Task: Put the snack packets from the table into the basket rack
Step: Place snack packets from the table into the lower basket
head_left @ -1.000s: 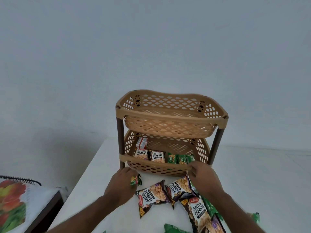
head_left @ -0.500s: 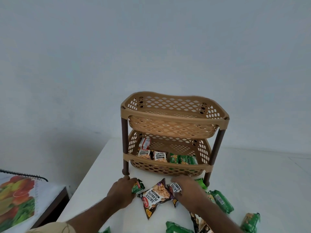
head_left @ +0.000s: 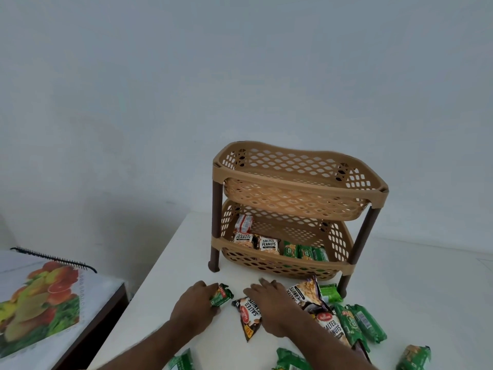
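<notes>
A tan two-tier basket rack (head_left: 293, 182) on brown legs stands on the white table (head_left: 413, 289). Its lower basket holds salted peanuts packets (head_left: 269, 245), a red-and-white packet (head_left: 243, 222) and green packets (head_left: 305, 252); the upper basket looks empty. In front of the rack my left hand (head_left: 194, 308) grips a small green packet (head_left: 222, 297). My right hand (head_left: 272, 303) lies with straight fingers on a salted peanuts packet (head_left: 249, 316). More peanuts packets (head_left: 304, 292) and green packets (head_left: 365, 324) lie to the right.
Loose green packets (head_left: 290, 361) lie along the near edge of the table. A lower side table with a fruit-print cover (head_left: 40, 303) and a black spiral binding (head_left: 53, 259) stands at the left. The white table's left edge runs diagonally beside it.
Both hands drew back from the rack's front. My right hand moved left onto a peanuts packet. The left hand still holds the green packet. The view shifted, so the rack now sits further right.
</notes>
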{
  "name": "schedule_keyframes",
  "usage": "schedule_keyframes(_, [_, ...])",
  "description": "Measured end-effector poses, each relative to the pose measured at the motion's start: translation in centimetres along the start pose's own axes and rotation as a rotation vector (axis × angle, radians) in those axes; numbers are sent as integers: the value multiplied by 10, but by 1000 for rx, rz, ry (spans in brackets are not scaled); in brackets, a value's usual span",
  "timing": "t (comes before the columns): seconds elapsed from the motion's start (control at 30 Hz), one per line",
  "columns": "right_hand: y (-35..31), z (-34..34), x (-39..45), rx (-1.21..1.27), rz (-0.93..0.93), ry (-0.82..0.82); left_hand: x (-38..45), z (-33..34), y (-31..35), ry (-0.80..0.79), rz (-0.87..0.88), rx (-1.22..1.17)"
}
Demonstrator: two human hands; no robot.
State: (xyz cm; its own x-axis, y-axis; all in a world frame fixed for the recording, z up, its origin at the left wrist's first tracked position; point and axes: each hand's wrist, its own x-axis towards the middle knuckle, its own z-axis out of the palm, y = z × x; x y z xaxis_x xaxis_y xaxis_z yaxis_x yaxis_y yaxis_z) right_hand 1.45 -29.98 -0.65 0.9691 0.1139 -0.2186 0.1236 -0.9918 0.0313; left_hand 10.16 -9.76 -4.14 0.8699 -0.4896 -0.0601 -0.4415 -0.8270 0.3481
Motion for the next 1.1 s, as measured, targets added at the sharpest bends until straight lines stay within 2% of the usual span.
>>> schedule_keyframes(0.17, [-3, 12, 0, 1, 58, -43, -2, 3, -2, 9, -9, -36])
schedule_keyframes(0.33, [3, 9, -4, 40, 27, 61, 1, -1, -3, -9, -22, -87])
schedule_keyframes(0.53, [17, 0, -21, 445, 70, 263, 9, -11, 6, 46, -42, -202])
schedule_keyframes(0.7, [38, -29, -32, 704, 82, 467, 14, -33, 45, 190, 139, -278])
schedule_keyframes(0.87, [62, -54, -32, 852, 182, 636, 37, -52, 83, 293, 194, -459])
schedule_keyframes(1.1, [98, -64, -13, 811, 447, 680, 87, -66, 109, 293, 113, -503])
